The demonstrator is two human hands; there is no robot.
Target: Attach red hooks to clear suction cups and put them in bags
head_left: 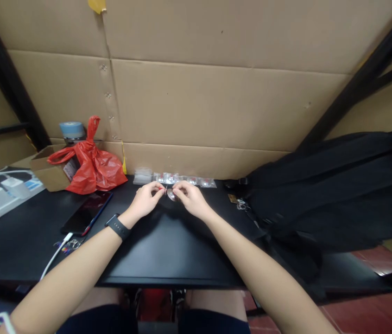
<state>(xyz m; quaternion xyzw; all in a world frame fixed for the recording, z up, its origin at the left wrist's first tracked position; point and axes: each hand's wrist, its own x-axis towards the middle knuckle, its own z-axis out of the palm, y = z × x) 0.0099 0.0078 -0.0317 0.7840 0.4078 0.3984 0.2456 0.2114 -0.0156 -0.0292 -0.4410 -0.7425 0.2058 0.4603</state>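
Observation:
Both of my hands meet over the black table [168, 250], near its back edge. My left hand [146, 198] is closed in a pinch on a small thin piece with a bit of red, seen nearly edge-on and too small to name. Between finger and thumb, my right hand [192, 198] grips a small shiny round disc [171, 195]. The two pieces are close together; I cannot tell whether they touch. Just behind my hands lies a row of small clear packets [171, 178] with shiny round contents and red spots. A stack of clear plastic bags [142, 175] sits at its left end.
On the left are a red plastic bag [95, 167], a cardboard box [48, 169], a phone [88, 213] on a white cable, keys [72, 246] and a power strip [8, 204]. A black backpack [331, 190] fills the right side. A cardboard wall [196, 102] stands behind.

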